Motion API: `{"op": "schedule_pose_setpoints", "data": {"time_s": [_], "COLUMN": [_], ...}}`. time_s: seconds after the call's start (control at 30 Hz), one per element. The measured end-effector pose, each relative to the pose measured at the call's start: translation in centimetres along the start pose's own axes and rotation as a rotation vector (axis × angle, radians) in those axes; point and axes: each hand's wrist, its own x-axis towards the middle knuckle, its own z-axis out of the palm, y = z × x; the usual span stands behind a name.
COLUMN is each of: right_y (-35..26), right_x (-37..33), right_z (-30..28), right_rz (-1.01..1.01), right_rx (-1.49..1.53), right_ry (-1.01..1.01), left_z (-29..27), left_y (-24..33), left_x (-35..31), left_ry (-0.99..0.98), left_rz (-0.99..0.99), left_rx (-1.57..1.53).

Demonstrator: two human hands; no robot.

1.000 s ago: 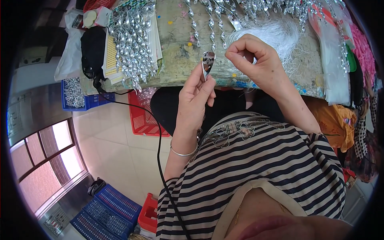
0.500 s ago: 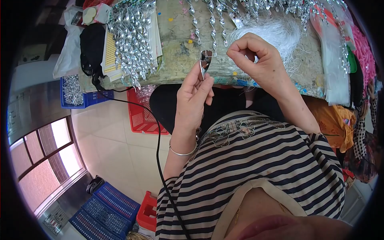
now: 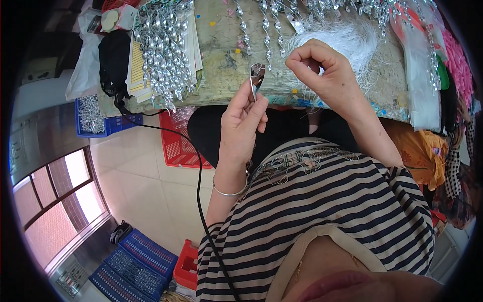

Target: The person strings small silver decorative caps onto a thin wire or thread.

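Note:
Over the table's near edge, my left hand (image 3: 244, 118) holds a shiny silver, mirror-like curved pendant (image 3: 257, 78) upright between thumb and fingers. A thin pale line crosses the pendant's upper end. To the right, my right hand (image 3: 324, 73) is raised with thumb and forefinger pinched together; whatever is between the tips is too fine to make out. Behind it lies a loose tangle of fine clear thread (image 3: 354, 48), with strands trailing below the hand. Strings of silver twisted pendants (image 3: 265, 30) lie just beyond my left hand.
A thick bunch of silver pendant strings (image 3: 163, 50) lies at the table's left, over papers and beside a black cloth bag (image 3: 114, 58). Clear plastic bags (image 3: 422, 95) hang over the right edge. A black cable (image 3: 198, 196) runs down past my left arm. Below stand a red basket (image 3: 176, 151) and blue trays (image 3: 133, 269).
Both hands keep nearly the same pose and place. The right hand has risen very slightly, and the pendant in the left hand is barely moved.

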Motion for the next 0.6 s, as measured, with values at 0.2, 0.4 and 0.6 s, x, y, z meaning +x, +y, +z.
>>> {"op": "schedule_pose_setpoints", "data": {"time_s": [0.2,0.4,0.6], "right_y": [-0.1,-0.4,-0.8], "right_x": [0.0,0.0,-0.2], "right_z": [0.1,0.6,1.2], "right_rz": [0.003,-0.045,-0.124], "right_rx": [0.010,-0.016,-0.052], "right_ry": [-0.006,-0.025,-0.037], "left_z": [0.3,0.6,0.8], "left_y": [0.0,0.2,0.1], "left_x": [-0.1,-0.2,-0.2], "left_ry": [0.031,-0.003,-0.039], "left_rz": [0.011,0.006,0.027], "left_rx": [0.044,0.099,0.164]}}
